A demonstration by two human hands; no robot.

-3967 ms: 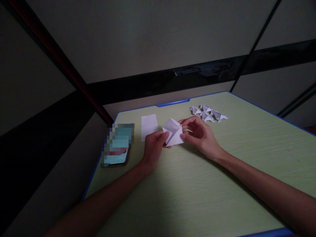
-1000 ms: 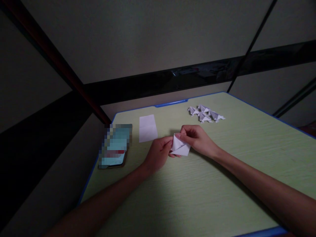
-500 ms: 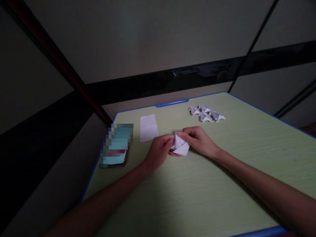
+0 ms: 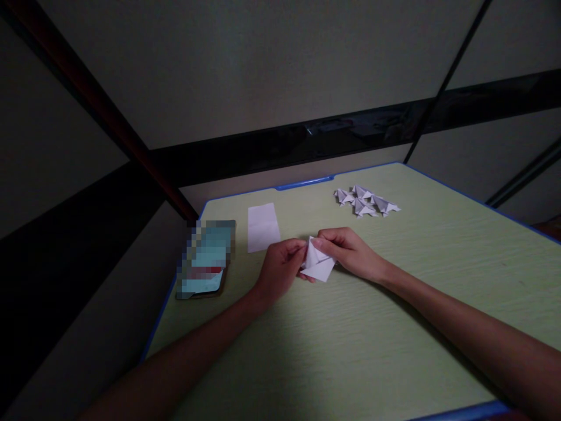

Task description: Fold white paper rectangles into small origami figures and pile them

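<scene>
Between my hands, just above the table, is a small piece of folded white paper (image 4: 321,269) with a pointed flap standing up at its top. My left hand (image 4: 283,263) grips its left edge, thumb in front and some fingertips showing beneath. My right hand (image 4: 346,248) pinches the upper right part, with the thumb pressed on the front of the folds. The fingers behind the paper are partly hidden. A flat sheet of white paper (image 4: 263,227) with a faint crease lies just beyond my left hand.
Several small folded white paper figures (image 4: 363,202) sit grouped at the back right of the pale green table (image 4: 438,251). A smartphone (image 4: 208,257), its screen lit and blurred out, lies near the left edge. Behind the table's blue rim stands a panelled wall (image 4: 280,70).
The folded paper has tilted slightly, its lower corner shifting down and left. My right hand has moved a little to the left, its thumb further across the folds.
</scene>
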